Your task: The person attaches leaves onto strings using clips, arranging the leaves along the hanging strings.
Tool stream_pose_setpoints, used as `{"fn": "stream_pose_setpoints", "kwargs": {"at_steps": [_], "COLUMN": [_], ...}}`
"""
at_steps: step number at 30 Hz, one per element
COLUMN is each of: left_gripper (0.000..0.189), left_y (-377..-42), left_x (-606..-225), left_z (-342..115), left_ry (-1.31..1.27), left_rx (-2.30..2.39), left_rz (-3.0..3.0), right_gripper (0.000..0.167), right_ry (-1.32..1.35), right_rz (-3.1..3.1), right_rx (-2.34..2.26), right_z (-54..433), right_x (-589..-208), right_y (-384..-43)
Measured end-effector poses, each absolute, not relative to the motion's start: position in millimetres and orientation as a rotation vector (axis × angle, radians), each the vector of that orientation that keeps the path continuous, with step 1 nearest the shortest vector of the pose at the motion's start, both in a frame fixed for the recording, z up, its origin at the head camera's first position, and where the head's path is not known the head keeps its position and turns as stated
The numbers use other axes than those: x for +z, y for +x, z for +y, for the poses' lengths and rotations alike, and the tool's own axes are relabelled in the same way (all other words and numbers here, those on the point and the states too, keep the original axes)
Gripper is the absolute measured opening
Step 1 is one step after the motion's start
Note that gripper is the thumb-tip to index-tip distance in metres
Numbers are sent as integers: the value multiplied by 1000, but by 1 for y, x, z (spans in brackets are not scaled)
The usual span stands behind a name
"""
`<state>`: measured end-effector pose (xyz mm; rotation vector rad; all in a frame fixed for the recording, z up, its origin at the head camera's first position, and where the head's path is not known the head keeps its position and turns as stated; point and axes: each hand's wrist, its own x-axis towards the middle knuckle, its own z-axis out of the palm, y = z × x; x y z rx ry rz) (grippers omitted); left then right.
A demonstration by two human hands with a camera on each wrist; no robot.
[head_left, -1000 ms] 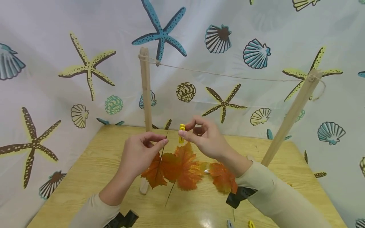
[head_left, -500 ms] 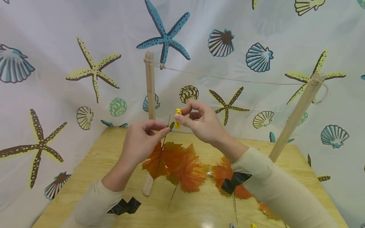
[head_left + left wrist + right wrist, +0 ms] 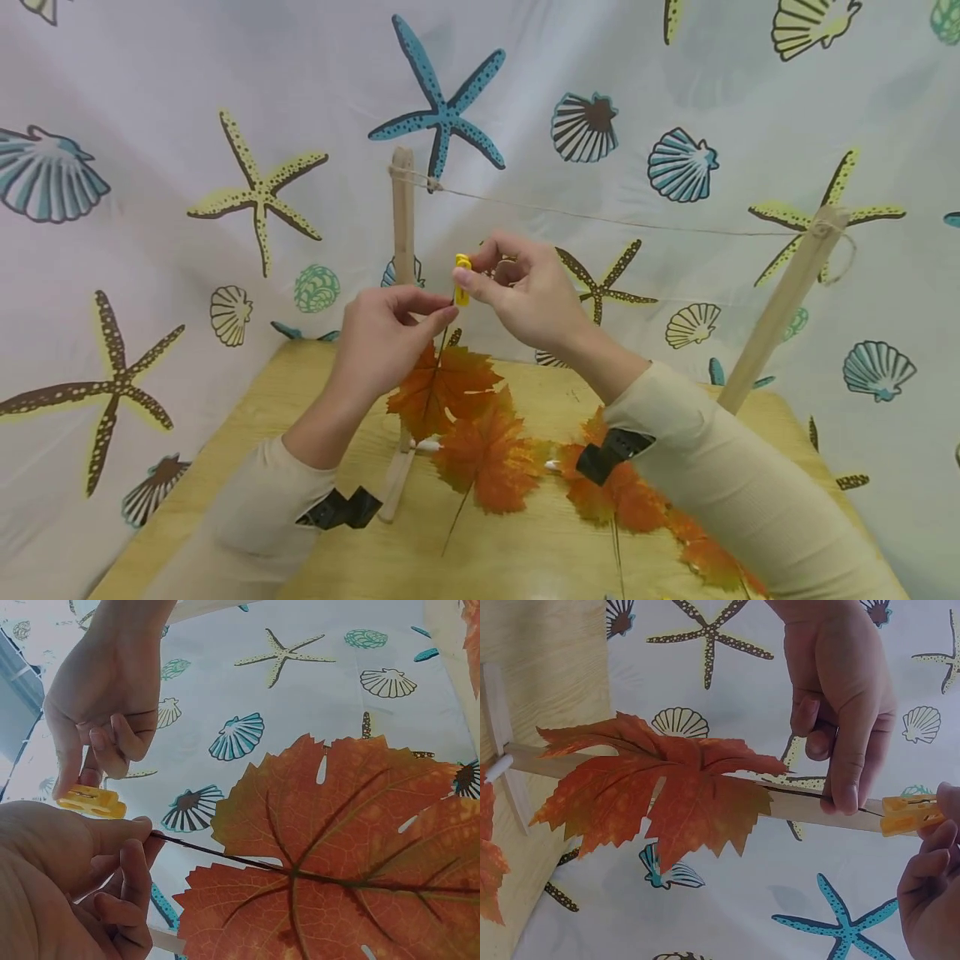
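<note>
Head view: one orange leaf [image 3: 459, 377], held in the air over the left part of the table [image 3: 555, 560], before the left post [image 3: 403, 221]; blade hanging below its stem [image 3: 214, 851]. Left hand [image 3: 381, 340]: thumb and forefinger pinching the stem near its tip, no gap seen. Right hand [image 3: 531, 292]: thumb and forefinger pinching a yellow clip [image 3: 462, 289] at the stem's end; whether the clip has bitten on the stem, cannot tell. Handling, as judged: leaf very light, blade thin and floppy, easily creased; stem wiry, apt to roll between fingertips; best held near the tip, end left free. Clip: stiff, smooth, best squeezed at the handle end. Also: loose leaves [image 3: 491, 458], mid-table toward the right edge; twine [image 3: 652, 226] strung between left post and right post [image 3: 783, 312].
</note>
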<state>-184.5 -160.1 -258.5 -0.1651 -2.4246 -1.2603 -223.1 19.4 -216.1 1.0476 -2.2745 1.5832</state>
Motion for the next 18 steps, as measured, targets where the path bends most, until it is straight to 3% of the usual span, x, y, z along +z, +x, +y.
{"fn": "stream_pose_setpoints", "kwargs": {"at_steps": [18], "left_gripper": [25], "left_y": [-201], "left_x": [-230], "left_z": [-158], "left_ry": [-140], "left_rx": [-1365], "left_rz": [-2311], "right_gripper": [14], "right_ry": [1041], "right_rz": [-2176], "right_rx": [1576], "right_z": [8], "right_x": [-163], "right_y": [-230]}}
